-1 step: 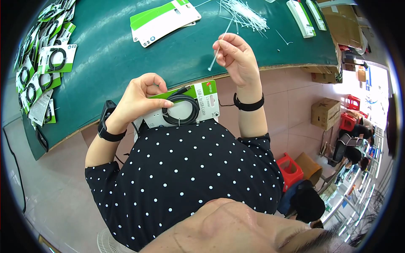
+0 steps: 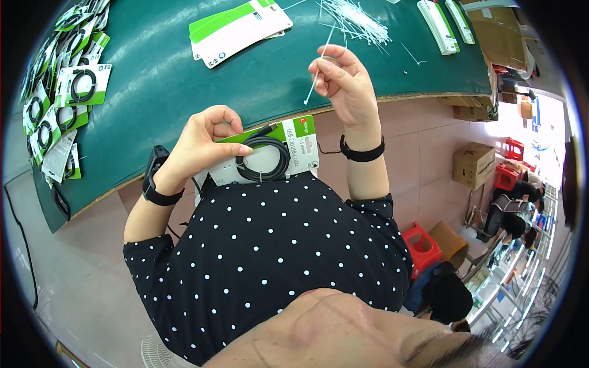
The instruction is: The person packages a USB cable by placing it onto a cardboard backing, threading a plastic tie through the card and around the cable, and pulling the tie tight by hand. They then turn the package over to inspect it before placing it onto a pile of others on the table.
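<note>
My left hand pinches a white and green packaging card between thumb and fingers, holding it at the table's near edge against my dotted top. On the card lies a coiled black cable with one plug end pointing up and right. A thin white tie shows around the coil's lower side. To the right and higher up, my right hand is closed on a white cable tie, which slants with its head end hanging down. The two hands are apart.
Finished-looking cable cards pile up at the table's left end. Blank cards lie at the back, beside loose cable ties. Card stacks stand farther right. Beyond the green table are a carton and a red stool.
The cable tie in my right hand has shifted very slightly, and the fingers with it. My left hand and the card stay nearly still.
</note>
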Demonstrator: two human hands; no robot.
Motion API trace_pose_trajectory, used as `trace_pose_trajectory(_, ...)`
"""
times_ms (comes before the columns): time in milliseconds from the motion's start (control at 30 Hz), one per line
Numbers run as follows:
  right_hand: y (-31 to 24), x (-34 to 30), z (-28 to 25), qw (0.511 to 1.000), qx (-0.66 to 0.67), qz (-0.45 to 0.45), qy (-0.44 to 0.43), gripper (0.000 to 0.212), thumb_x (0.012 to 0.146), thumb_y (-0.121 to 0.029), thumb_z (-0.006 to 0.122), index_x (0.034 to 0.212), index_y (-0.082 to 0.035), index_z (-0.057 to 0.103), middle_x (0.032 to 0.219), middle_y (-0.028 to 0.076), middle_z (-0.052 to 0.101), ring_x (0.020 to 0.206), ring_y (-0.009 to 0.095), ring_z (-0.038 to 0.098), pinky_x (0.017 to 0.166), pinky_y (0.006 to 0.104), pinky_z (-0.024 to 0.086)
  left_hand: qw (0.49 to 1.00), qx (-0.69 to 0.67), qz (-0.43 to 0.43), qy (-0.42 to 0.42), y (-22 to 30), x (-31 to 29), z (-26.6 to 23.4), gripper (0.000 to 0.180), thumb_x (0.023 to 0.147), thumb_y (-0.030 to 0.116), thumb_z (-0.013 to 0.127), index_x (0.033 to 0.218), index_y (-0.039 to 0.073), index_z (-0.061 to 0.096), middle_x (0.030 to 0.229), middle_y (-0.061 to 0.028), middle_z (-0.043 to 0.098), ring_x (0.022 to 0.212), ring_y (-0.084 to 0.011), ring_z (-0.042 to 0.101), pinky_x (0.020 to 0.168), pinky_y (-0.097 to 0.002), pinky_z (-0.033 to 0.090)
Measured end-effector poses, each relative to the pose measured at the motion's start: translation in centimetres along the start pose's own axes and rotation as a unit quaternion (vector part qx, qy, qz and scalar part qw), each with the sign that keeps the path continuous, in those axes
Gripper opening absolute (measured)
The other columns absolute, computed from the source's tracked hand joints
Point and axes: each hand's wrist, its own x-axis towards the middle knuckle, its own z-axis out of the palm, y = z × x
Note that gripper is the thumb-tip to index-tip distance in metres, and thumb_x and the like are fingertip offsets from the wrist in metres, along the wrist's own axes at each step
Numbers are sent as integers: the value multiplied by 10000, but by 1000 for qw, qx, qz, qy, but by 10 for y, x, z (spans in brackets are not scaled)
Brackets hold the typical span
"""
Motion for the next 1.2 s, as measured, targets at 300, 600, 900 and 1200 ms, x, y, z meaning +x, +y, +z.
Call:
trace_pose_trajectory(300, 30, -12, 9, 972, -227, -47, 31, 189, 884, -12, 634, 1072, -14, 618, 870, 114, 687, 666, 83, 608, 571, 196, 476, 999, 24, -7, -21, -1, -2, 1, 323, 753, -82, 750, 939, 35, 513, 851, 5, 603, 847, -73, 631, 729, -195, 499)
trace_pose_trajectory(600, 62, -27, 21, 981, -154, 101, -55, 173, 876, -11, 628, 1048, 6, 636, 848, 93, 690, 707, 84, 633, 645, 203, 514, 1000, -3, 8, -19, -9, -1, 7, 262, 752, -51, 769, 968, -8, 627, 939, -37, 672, 866, -85, 640, 754, -205, 513)
trace_pose_trajectory(900, 58, -40, 17, 966, -250, 64, -30, 109, 868, -5, 655, 973, -24, 680, 846, 58, 681, 699, 60, 608, 591, 196, 483, 987, 124, 99, -1, -15, -7, 11, 188, 716, -41, 782, 891, 4, 733, 901, -88, 718, 829, -141, 670, 753, -251, 526)
trace_pose_trajectory(1200, 49, -43, 13, 875, -471, -47, -100, 120, 829, 26, 644, 894, -52, 708, 801, 31, 668, 633, 68, 593, 553, 203, 459, 966, 181, 183, -26, -15, -6, 11, 208, 687, -37, 794, 881, 16, 742, 849, -89, 720, 801, -181, 679, 724, -271, 526)
